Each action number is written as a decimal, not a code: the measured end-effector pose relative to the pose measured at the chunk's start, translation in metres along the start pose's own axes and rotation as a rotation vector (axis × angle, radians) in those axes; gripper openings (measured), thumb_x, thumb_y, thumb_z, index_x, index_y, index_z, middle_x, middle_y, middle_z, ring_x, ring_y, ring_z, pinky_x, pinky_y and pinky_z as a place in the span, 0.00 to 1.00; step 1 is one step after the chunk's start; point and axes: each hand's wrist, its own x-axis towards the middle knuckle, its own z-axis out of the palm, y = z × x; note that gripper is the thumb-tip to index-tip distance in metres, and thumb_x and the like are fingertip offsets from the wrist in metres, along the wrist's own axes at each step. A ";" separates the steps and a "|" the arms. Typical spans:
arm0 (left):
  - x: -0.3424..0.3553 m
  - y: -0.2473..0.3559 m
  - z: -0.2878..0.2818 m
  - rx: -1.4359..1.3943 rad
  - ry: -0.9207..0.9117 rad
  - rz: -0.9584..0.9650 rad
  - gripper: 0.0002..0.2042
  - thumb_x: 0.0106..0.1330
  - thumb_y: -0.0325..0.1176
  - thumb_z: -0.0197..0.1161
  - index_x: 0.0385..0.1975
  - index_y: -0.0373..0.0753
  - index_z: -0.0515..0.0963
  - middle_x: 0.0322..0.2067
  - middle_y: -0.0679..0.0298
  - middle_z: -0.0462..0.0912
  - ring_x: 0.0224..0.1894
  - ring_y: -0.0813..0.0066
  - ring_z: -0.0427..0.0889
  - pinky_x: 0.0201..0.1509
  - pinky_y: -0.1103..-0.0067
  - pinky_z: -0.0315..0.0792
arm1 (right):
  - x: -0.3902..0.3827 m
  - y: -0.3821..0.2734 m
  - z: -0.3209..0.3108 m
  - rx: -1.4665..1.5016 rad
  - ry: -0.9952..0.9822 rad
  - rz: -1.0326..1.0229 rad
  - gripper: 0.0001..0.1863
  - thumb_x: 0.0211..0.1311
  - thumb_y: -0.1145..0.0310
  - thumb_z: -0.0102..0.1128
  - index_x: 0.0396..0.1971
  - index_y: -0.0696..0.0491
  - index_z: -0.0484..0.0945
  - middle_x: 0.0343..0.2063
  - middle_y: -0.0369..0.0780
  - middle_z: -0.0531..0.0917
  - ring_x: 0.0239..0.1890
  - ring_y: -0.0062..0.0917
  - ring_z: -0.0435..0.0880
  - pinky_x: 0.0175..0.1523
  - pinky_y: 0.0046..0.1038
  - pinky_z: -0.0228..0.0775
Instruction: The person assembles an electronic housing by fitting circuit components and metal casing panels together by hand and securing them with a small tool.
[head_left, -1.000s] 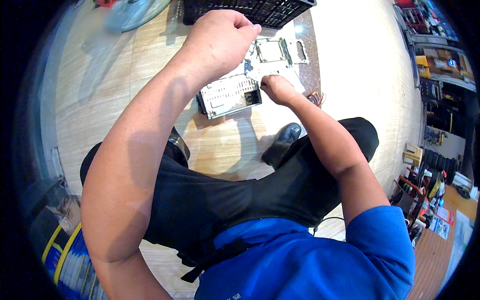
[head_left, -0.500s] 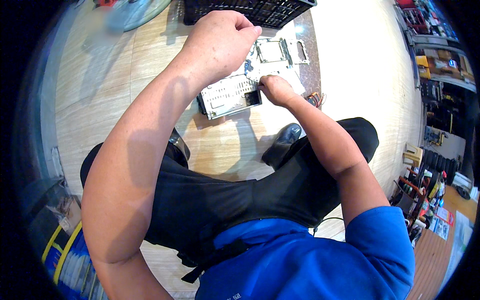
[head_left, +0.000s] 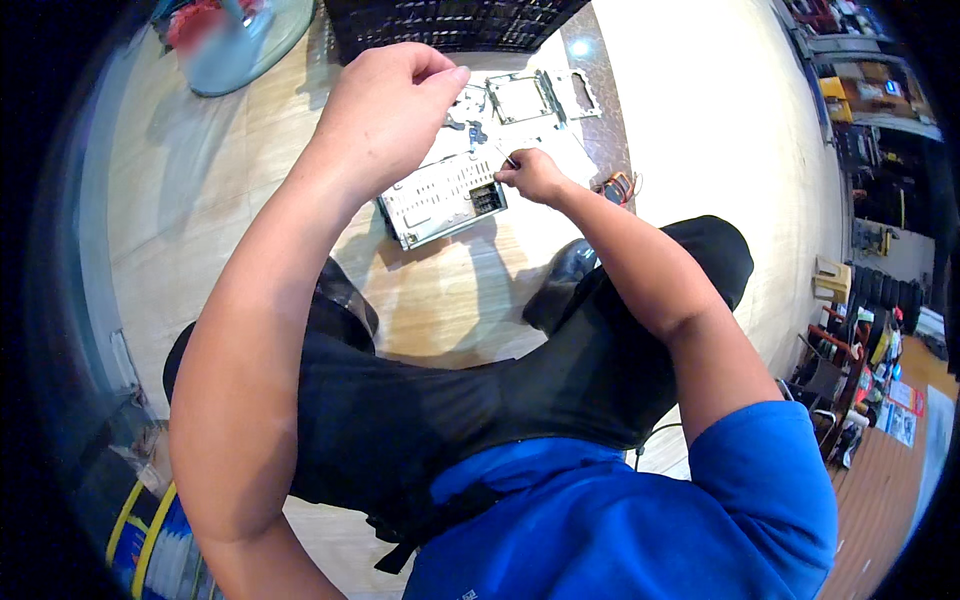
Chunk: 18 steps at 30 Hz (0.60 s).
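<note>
Left hand (head_left: pixel 375 115), right hand (head_left: pixel 537 178) and case (head_left: pixel 430 205) on the floor (head_left: pixel 215 200) sit further left in view. Fingers pinch closed, contents unclear; a right-hand slip could scatter parts (head_left: pixel 550 96) behind the case.

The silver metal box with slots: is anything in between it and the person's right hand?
Nothing visible: the bare right hand is close by the right edge of the silver, slotted metal box, though I can't tell whether they touch.
</note>
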 end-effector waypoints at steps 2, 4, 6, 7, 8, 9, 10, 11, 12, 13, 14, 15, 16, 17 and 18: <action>0.000 0.000 0.001 0.019 -0.001 -0.012 0.16 0.72 0.41 0.62 0.46 0.33 0.85 0.37 0.54 0.89 0.39 0.65 0.87 0.47 0.71 0.79 | 0.000 0.000 0.001 0.222 -0.112 0.200 0.14 0.68 0.60 0.69 0.37 0.57 0.83 0.23 0.34 0.79 0.21 0.17 0.74 0.21 0.24 0.65; 0.000 0.000 0.002 0.017 -0.016 -0.022 0.16 0.72 0.41 0.62 0.47 0.33 0.85 0.37 0.55 0.89 0.39 0.66 0.87 0.46 0.71 0.79 | -0.002 0.000 0.003 0.254 -0.100 0.253 0.16 0.67 0.59 0.70 0.34 0.58 0.83 0.21 0.36 0.80 0.19 0.19 0.73 0.21 0.27 0.67; 0.000 0.000 0.003 0.020 -0.020 -0.023 0.16 0.73 0.41 0.62 0.47 0.33 0.85 0.37 0.55 0.89 0.38 0.67 0.87 0.46 0.71 0.79 | -0.003 0.000 0.003 0.310 -0.119 0.289 0.17 0.68 0.58 0.69 0.34 0.60 0.83 0.23 0.39 0.80 0.18 0.21 0.73 0.20 0.28 0.66; 0.000 0.000 0.003 0.022 -0.019 -0.024 0.16 0.73 0.41 0.62 0.47 0.33 0.85 0.37 0.55 0.89 0.38 0.68 0.87 0.46 0.71 0.78 | -0.004 0.000 0.004 0.343 -0.124 0.295 0.17 0.69 0.58 0.68 0.35 0.60 0.83 0.23 0.39 0.81 0.18 0.21 0.73 0.20 0.28 0.66; 0.001 0.001 0.003 0.027 -0.017 -0.028 0.16 0.73 0.41 0.62 0.47 0.33 0.85 0.37 0.55 0.89 0.38 0.68 0.87 0.46 0.71 0.78 | -0.005 0.000 0.003 0.375 -0.135 0.310 0.17 0.69 0.58 0.68 0.35 0.60 0.83 0.24 0.39 0.81 0.18 0.22 0.73 0.20 0.28 0.65; 0.002 0.001 0.003 0.026 -0.021 -0.031 0.16 0.73 0.41 0.61 0.47 0.33 0.85 0.37 0.55 0.89 0.38 0.68 0.86 0.46 0.71 0.78 | -0.005 0.000 0.003 0.405 -0.140 0.329 0.17 0.69 0.59 0.68 0.35 0.61 0.82 0.25 0.39 0.81 0.18 0.22 0.73 0.19 0.28 0.65; 0.002 0.002 0.004 0.029 -0.023 -0.036 0.16 0.73 0.41 0.61 0.47 0.33 0.85 0.36 0.55 0.89 0.38 0.69 0.86 0.46 0.72 0.78 | -0.006 0.001 0.003 0.437 -0.160 0.345 0.17 0.70 0.59 0.66 0.36 0.61 0.82 0.27 0.40 0.82 0.19 0.22 0.73 0.19 0.28 0.64; 0.001 0.002 0.004 0.031 -0.025 -0.042 0.16 0.73 0.40 0.61 0.47 0.32 0.85 0.36 0.56 0.89 0.37 0.69 0.86 0.46 0.72 0.78 | -0.006 0.001 0.003 0.449 -0.172 0.341 0.17 0.71 0.59 0.66 0.36 0.61 0.82 0.27 0.41 0.82 0.19 0.22 0.73 0.19 0.28 0.65; 0.001 0.003 0.005 0.033 -0.025 -0.040 0.16 0.73 0.40 0.61 0.47 0.32 0.85 0.36 0.56 0.89 0.37 0.70 0.86 0.45 0.72 0.78 | -0.007 0.002 0.003 0.457 -0.176 0.340 0.18 0.71 0.59 0.66 0.36 0.62 0.82 0.27 0.41 0.82 0.19 0.22 0.73 0.19 0.29 0.65; 0.000 0.003 0.005 0.035 -0.026 -0.038 0.16 0.73 0.40 0.61 0.47 0.32 0.85 0.36 0.56 0.89 0.37 0.70 0.86 0.45 0.72 0.78 | -0.007 0.003 0.003 0.458 -0.179 0.352 0.18 0.71 0.58 0.65 0.37 0.62 0.82 0.28 0.41 0.82 0.19 0.23 0.73 0.19 0.29 0.65; 0.000 0.004 0.006 0.036 -0.026 -0.038 0.16 0.73 0.40 0.61 0.47 0.32 0.85 0.36 0.56 0.89 0.37 0.70 0.86 0.45 0.72 0.78 | -0.006 0.005 0.003 0.459 -0.178 0.338 0.18 0.72 0.58 0.64 0.37 0.62 0.81 0.28 0.42 0.83 0.19 0.23 0.74 0.20 0.30 0.65; -0.001 0.004 0.006 0.036 -0.023 -0.029 0.16 0.73 0.40 0.61 0.47 0.32 0.85 0.36 0.56 0.89 0.37 0.70 0.86 0.45 0.72 0.78 | -0.006 0.006 0.003 0.453 -0.175 0.338 0.19 0.73 0.58 0.63 0.38 0.62 0.81 0.29 0.43 0.83 0.20 0.24 0.74 0.20 0.30 0.65; -0.001 0.004 0.006 0.035 -0.018 -0.020 0.16 0.73 0.40 0.61 0.47 0.32 0.85 0.36 0.56 0.89 0.37 0.70 0.86 0.45 0.72 0.78 | -0.005 0.006 0.002 0.447 -0.170 0.340 0.19 0.74 0.57 0.62 0.38 0.63 0.81 0.29 0.43 0.83 0.20 0.25 0.75 0.20 0.30 0.66; -0.001 0.004 0.006 0.035 -0.014 -0.012 0.16 0.73 0.40 0.61 0.47 0.33 0.85 0.35 0.56 0.89 0.37 0.71 0.86 0.45 0.73 0.78 | -0.005 0.007 0.002 0.427 -0.147 0.342 0.20 0.74 0.57 0.61 0.38 0.63 0.81 0.29 0.43 0.83 0.21 0.25 0.75 0.21 0.31 0.67; -0.001 0.004 0.007 0.041 -0.012 -0.010 0.16 0.73 0.40 0.61 0.47 0.33 0.85 0.35 0.56 0.89 0.37 0.71 0.86 0.45 0.72 0.78 | -0.004 0.007 0.001 0.407 -0.122 0.347 0.20 0.74 0.57 0.59 0.38 0.63 0.82 0.28 0.43 0.83 0.21 0.25 0.76 0.21 0.31 0.68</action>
